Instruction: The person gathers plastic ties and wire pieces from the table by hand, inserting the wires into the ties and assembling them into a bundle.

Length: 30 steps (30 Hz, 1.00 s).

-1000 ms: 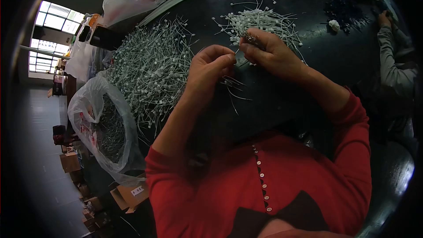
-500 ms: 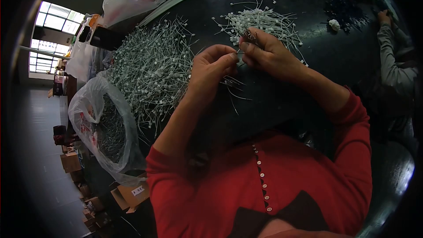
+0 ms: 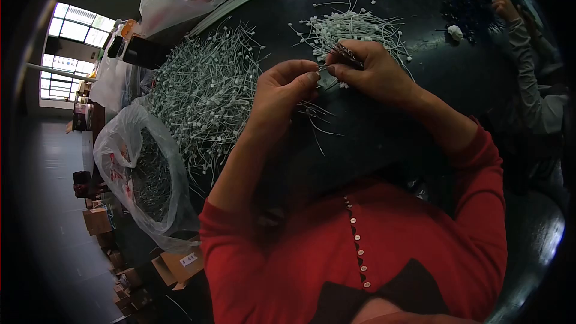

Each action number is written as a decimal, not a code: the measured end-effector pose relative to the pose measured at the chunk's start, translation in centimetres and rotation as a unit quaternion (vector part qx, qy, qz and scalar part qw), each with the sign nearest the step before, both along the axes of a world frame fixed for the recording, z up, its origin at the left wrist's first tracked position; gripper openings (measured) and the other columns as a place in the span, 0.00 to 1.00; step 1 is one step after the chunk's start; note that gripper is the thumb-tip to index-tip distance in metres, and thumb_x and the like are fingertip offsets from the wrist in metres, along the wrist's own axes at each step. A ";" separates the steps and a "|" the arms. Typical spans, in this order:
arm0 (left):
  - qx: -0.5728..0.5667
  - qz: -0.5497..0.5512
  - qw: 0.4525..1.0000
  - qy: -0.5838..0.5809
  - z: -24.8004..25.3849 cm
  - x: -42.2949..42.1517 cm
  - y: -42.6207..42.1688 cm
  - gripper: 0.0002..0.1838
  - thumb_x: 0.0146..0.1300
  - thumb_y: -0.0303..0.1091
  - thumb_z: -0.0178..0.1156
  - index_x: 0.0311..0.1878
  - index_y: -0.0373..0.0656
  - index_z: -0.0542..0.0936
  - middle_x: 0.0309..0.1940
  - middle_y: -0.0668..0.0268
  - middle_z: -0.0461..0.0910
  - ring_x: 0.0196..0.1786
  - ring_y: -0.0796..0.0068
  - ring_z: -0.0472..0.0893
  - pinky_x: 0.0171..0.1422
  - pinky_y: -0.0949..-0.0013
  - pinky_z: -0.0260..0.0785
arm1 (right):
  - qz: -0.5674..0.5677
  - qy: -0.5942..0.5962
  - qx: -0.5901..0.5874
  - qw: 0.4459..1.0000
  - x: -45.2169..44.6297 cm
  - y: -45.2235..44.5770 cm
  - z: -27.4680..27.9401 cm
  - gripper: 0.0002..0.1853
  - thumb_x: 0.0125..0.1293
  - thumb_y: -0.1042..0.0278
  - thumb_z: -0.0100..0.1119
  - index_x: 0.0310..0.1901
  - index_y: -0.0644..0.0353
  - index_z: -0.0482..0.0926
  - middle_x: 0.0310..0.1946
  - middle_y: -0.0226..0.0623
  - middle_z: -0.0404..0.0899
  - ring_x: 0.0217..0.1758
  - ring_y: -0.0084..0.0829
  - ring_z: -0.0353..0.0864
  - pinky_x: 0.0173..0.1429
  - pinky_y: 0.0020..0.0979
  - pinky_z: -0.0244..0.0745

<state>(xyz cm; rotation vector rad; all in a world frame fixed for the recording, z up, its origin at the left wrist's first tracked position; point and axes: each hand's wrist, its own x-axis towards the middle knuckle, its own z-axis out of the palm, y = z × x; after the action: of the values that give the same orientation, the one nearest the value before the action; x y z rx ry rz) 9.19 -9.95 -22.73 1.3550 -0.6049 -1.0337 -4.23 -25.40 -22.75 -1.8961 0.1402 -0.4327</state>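
My left hand (image 3: pixel 282 87) is pinched at thumb and fingertips on a thin wire stem, whose pale end shows at the tips. Opposite it, close to those fingertips, my right hand (image 3: pixel 381 72) is closed round a bundle of thin dark wire pieces (image 3: pixel 347 54). Below my left fingers several loose stems (image 3: pixel 318 117) lie on the dark table. A small heap of pale stems with white heads (image 3: pixel 354 27) spreads just beyond my right hand. To the left lies a much larger heap of similar stems (image 3: pixel 207 90).
A clear plastic bag (image 3: pixel 171 162) with dark thin pieces inside stands at the left table edge. Long pale rods (image 3: pixel 246 0) and another plastic bag (image 3: pixel 186 0) lie at the back. A co-worker's sleeve (image 3: pixel 528 72) shows at right, near a white flower-like piece (image 3: pixel 455 33).
My hands have drawn slightly apart, and my right hand has turned so the dark bundle shows more. The co-worker's hand at right has moved up and to the left.
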 end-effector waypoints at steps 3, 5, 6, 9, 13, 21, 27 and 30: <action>-0.003 0.008 1.000 0.003 0.0 0.0 0.0 0.11 0.60 0.29 0.63 0.45 0.37 0.80 0.34 0.67 0.81 0.33 0.81 0.79 0.40 0.79 0.73 | 0.000 0.017 -0.024 1.000 0.0 -0.1 0.1 0.05 0.63 0.72 0.60 0.37 0.64 0.77 0.28 0.29 0.77 0.32 0.18 0.74 0.38 0.22 0.70; -0.011 0.000 0.999 0.033 0.0 0.1 0.1 0.10 0.62 0.27 0.61 0.46 0.36 0.78 0.37 0.65 0.80 0.35 0.78 0.80 0.40 0.78 0.76 | -0.001 0.026 -0.034 0.999 0.0 -0.1 0.1 0.05 0.63 0.72 0.60 0.36 0.64 0.77 0.28 0.29 0.77 0.32 0.18 0.75 0.38 0.22 0.70; -0.011 0.000 0.999 0.033 0.0 0.0 0.1 0.10 0.62 0.27 0.61 0.46 0.36 0.78 0.37 0.65 0.80 0.35 0.78 0.80 0.40 0.78 0.76 | 0.000 0.014 -0.023 1.000 0.1 -0.1 -0.1 0.06 0.62 0.71 0.60 0.36 0.66 0.77 0.27 0.32 0.77 0.32 0.19 0.75 0.38 0.24 0.71; -0.019 -0.005 0.999 0.039 0.1 0.0 0.1 0.11 0.62 0.27 0.61 0.47 0.36 0.77 0.37 0.65 0.81 0.35 0.78 0.81 0.40 0.78 0.76 | 0.005 -0.001 -0.015 1.000 0.1 0.0 -0.2 0.08 0.62 0.70 0.60 0.36 0.67 0.77 0.26 0.35 0.77 0.31 0.21 0.75 0.38 0.27 0.71; -0.011 -0.010 0.999 0.049 -0.1 0.1 0.1 0.11 0.62 0.27 0.61 0.47 0.36 0.77 0.36 0.64 0.81 0.33 0.78 0.81 0.40 0.79 0.76 | 0.010 0.004 -0.024 1.000 0.0 0.0 -0.1 0.07 0.62 0.71 0.60 0.35 0.66 0.77 0.25 0.34 0.77 0.30 0.21 0.74 0.38 0.26 0.71; -0.007 -0.012 0.997 0.076 -0.1 0.0 0.1 0.12 0.61 0.28 0.63 0.47 0.36 0.78 0.36 0.63 0.81 0.34 0.77 0.81 0.38 0.78 0.76 | 0.022 0.011 -0.017 1.000 0.0 -0.2 -0.1 0.06 0.62 0.70 0.59 0.34 0.64 0.77 0.22 0.31 0.75 0.28 0.19 0.71 0.34 0.26 0.67; -0.004 -0.003 0.994 0.105 -0.1 -0.3 0.0 0.12 0.61 0.27 0.63 0.47 0.36 0.78 0.36 0.64 0.82 0.34 0.77 0.82 0.38 0.78 0.76 | 0.021 0.007 -0.024 0.999 -0.1 -0.2 0.0 0.05 0.61 0.71 0.58 0.33 0.63 0.77 0.21 0.30 0.73 0.26 0.19 0.70 0.33 0.26 0.66; -0.006 -0.016 0.992 0.126 -0.3 -0.3 0.0 0.11 0.62 0.27 0.62 0.47 0.36 0.78 0.36 0.64 0.82 0.33 0.77 0.82 0.38 0.78 0.76 | 0.029 0.006 -0.026 0.999 -0.1 -0.4 -0.1 0.05 0.61 0.71 0.59 0.32 0.63 0.77 0.21 0.30 0.73 0.26 0.19 0.70 0.33 0.26 0.66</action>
<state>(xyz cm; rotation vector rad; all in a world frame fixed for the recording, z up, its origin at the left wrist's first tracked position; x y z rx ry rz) 8.90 -9.94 -23.01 1.1825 -0.4443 -1.2035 -4.34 -25.81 -22.84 -1.9480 0.0810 -0.3892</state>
